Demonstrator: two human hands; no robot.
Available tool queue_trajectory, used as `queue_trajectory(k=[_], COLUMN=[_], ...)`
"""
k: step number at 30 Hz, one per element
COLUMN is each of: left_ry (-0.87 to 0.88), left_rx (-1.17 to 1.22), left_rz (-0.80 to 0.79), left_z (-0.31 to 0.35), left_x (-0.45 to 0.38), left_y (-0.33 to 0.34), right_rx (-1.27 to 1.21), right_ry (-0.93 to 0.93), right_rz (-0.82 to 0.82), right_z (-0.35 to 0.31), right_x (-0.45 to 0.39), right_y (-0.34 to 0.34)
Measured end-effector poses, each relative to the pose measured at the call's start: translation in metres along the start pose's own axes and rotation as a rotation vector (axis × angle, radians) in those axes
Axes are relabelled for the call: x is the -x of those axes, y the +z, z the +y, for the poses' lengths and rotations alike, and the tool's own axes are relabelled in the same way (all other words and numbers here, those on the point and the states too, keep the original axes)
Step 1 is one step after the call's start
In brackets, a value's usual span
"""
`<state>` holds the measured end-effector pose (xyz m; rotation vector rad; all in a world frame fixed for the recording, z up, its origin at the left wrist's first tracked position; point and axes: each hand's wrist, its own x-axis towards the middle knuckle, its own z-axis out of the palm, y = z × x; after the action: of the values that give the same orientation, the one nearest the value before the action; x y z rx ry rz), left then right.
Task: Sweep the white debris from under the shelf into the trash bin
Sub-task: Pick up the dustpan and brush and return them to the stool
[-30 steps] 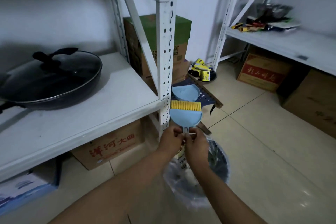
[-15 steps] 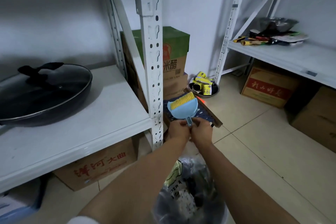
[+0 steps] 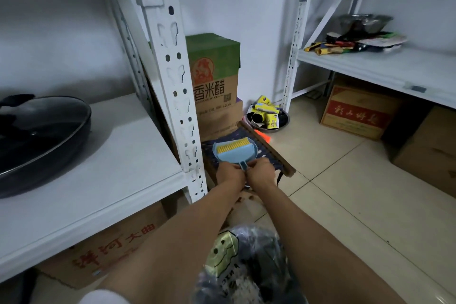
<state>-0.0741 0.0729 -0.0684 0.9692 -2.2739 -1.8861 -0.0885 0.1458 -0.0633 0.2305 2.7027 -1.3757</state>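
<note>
We pinch the dustpan (image 3: 235,153) handle, left hand (image 3: 230,174) and right hand (image 3: 261,173) both closed on it, frame centre; tilting risks debris missing the trash bin (image 3: 246,266).

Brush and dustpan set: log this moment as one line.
phase: handling tools | left hand + right hand: both on handle of blue dustpan, yellow brush nested | trash bin: below arms | debris: unseen

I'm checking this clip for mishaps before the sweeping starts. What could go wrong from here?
Both hands, left hand and right hand, pinch the short handle of the blue dustpan, with the yellow brush nested inside; it might slip out as they separate. The lined trash bin sits right under the forearms, so an arm could knock it. The shelf post stands close to the left hand and may get bumped.
</note>
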Motion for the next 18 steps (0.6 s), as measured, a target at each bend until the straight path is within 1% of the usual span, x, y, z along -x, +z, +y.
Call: queue_trajectory(k=[5,9,12,18], left_ry=[0.046,0.097,0.101,0.109], left_rx=[-0.079,-0.163,-0.223,-0.256], left_rz=[-0.014,-0.002,-0.005,-0.015], left_z=[-0.005,-0.016,-0.028,-0.024], left_x=[-0.002,-0.003,-0.007,-0.001], left_y=[-0.002,-0.003,-0.001,-0.001], right_rx=[-0.003,0.035,0.067,0.14], right_ry=[0.043,0.034,0.013,-0.021], right_rz=[0.005,0.001,-0.001,0.037], right_z=[0.006,0.009,0.013,0.019], right_x=[-0.004,-0.003,-0.003,0.0], right_y=[0.003,0.001,0.002,0.001])
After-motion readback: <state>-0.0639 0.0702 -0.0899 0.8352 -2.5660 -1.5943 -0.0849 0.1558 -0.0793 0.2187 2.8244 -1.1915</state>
